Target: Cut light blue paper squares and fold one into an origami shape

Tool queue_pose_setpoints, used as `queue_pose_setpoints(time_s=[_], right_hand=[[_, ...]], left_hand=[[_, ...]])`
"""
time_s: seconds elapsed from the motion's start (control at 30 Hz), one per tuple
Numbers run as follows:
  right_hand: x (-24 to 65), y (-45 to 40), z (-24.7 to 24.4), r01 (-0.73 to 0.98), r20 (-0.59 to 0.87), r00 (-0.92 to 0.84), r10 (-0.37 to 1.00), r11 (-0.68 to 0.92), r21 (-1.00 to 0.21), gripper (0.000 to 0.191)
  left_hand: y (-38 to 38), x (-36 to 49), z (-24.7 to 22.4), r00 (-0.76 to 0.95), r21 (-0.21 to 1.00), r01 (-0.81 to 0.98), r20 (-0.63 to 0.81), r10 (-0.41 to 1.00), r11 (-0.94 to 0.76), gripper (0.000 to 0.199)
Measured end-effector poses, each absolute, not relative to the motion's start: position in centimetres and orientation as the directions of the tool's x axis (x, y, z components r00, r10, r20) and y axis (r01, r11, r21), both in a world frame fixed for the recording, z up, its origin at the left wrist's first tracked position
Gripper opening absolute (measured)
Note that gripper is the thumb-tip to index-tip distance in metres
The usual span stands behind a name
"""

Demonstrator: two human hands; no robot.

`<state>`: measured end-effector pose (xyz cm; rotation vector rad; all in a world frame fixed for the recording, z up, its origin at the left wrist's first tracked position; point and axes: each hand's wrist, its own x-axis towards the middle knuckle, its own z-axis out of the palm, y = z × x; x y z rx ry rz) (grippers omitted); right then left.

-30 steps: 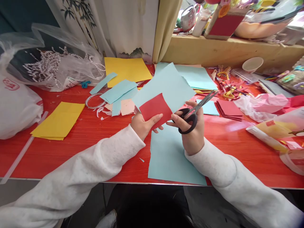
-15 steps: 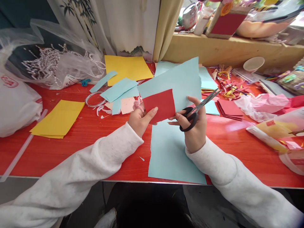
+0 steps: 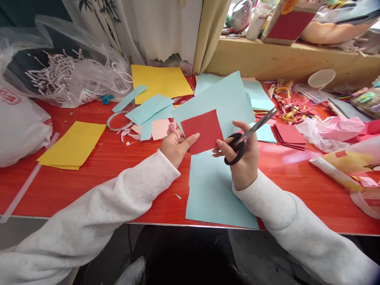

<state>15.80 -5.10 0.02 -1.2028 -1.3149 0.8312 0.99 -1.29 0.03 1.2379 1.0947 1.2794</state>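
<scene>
My left hand is closed, its thumb pressing a red paper rectangle flat against a larger light blue sheet behind it. Both papers are held above the table. Black-handled scissors hang on my right hand, blades pointing up and away to the right. That hand's thumb and a finger also pinch the lower right corner of the red paper. Beneath the hands, another light blue sheet lies on the table near its front edge. The fingers behind the papers are hidden.
Yellow sheets lie at left on the red table, beside white plastic bags. Blue offcuts and a tape roll sit behind my left hand. Red sheets, pink tissue and a paper cup are at right.
The red paper has turned slightly and shifted a little right over the blue sheet. The blue sheet has tilted slightly too. Both hands stay in nearly the same place.
</scene>
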Motion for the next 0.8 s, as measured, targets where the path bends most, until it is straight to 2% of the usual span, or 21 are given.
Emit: queue_pose_setpoints(time_s=[0.1, 0.23, 0.43, 0.63, 0.7, 0.8], right_hand=[[15.9, -5.2, 0.1, 0.214, 0.272, 0.138, 0.952, 0.239, -0.947, 0.048], [15.9, -5.2, -0.1, 0.243, 0.274, 0.137, 0.952, 0.236, -0.941, 0.05], [15.6, -4.9, -0.6, 0.265, 0.317, 0.104, 0.943, 0.281, -0.922, 0.066], [15.6, -5.4, 0.3, 0.242, 0.242, 0.097, 0.965, 0.213, -0.947, 0.07], [15.5, -5.6, 0.5, 0.251, 0.214, 0.112, 0.971, 0.181, -0.951, 0.068], [15.2, -5.6, 0.6, 0.256, 0.231, 0.136, 0.963, 0.191, -0.948, 0.065]], left_hand=[[-1.7, 1.2, 0.6, 0.058, 0.995, -0.092, 0.036, 0.998, -0.03, 0.021], [-1.9, 1.3, 0.8, 0.025, 0.997, -0.069, 0.04, 0.999, -0.038, 0.018], [-1.4, 0.9, -0.1, -0.068, 0.995, 0.073, 0.073, 0.995, -0.068, 0.046], [-1.8, 0.9, 0.3, 0.065, 0.998, -0.031, 0.061, 0.996, -0.059, 0.023], [-1.9, 0.8, 0.2, 0.089, 0.998, -0.049, 0.039, 0.995, -0.035, 0.023], [-1.6, 0.6, -0.2, 0.031, 0.999, -0.028, 0.017, 0.999, -0.017, 0.028]])
